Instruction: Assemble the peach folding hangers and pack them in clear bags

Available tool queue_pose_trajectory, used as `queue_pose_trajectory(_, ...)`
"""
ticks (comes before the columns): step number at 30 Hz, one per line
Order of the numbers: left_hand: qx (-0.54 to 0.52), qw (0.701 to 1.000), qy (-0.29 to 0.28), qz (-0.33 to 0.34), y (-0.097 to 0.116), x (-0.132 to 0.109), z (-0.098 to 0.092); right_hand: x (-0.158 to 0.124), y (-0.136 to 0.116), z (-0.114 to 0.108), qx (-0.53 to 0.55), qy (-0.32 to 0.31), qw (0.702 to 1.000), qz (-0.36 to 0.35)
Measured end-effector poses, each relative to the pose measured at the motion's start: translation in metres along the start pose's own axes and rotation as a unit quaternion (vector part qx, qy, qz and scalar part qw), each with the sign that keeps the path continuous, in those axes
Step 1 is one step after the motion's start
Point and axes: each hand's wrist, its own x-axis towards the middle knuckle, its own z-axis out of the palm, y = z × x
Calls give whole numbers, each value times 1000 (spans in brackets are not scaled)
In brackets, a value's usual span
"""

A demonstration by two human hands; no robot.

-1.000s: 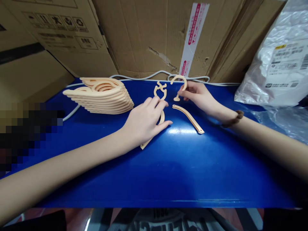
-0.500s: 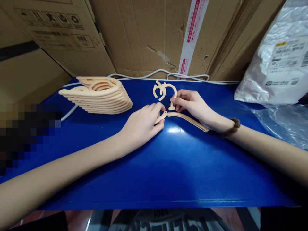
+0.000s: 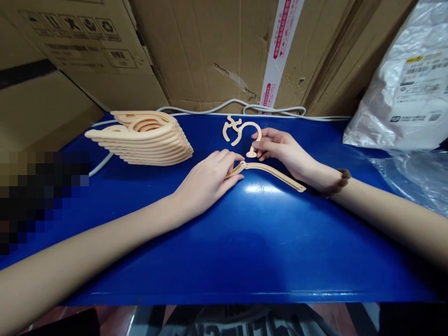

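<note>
My left hand [image 3: 217, 177] pinches one arm of a beige folding hanger between thumb and fingers. The other hanger arm [image 3: 275, 172] slopes down to the right on the table, joined to the first at a small pivot. Between the fingertips of my right hand [image 3: 280, 147] is a beige hanger hook [image 3: 257, 133], upright, its round base just above the pivot and apart from it. Beyond lie a few loose hooks [image 3: 231, 130], partly overlapping. How far the left hanger arm runs under my hand is hidden.
A stack of beige hangers [image 3: 147, 142] stands on the blue table [image 3: 224, 261] at the left. A white cable [image 3: 210, 112] runs along the back, before cardboard boxes [image 3: 196, 51]. At the right are a plastic-wrapped package [image 3: 402, 93] and clear film [image 3: 413, 179].
My right hand has shifted slightly right with the hook, whose base has turned and lifted a little. The hanger arms have tilted a bit in my left hand's grip.
</note>
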Motion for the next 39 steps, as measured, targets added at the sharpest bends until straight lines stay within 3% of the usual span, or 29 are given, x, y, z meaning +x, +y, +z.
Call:
queue_pose_trajectory(10, 67, 996, 26, 49, 2, -1, -2, 3, -1, 0, 28, -3, 999, 21)
queue_pose_trajectory(23, 141, 986, -49, -68, 6, 3, -6, 2, 3, -6, 21, -17, 1000, -6)
queue_pose_trajectory(32, 115, 989, -19, -92, 5, 1, -4, 2, 4, -7, 23, -41, 999, -25)
queue_pose_trajectory(39, 104, 992, 52, -39, 0, 0, -1, 2, 2, -5, 24, -50, 998, -9)
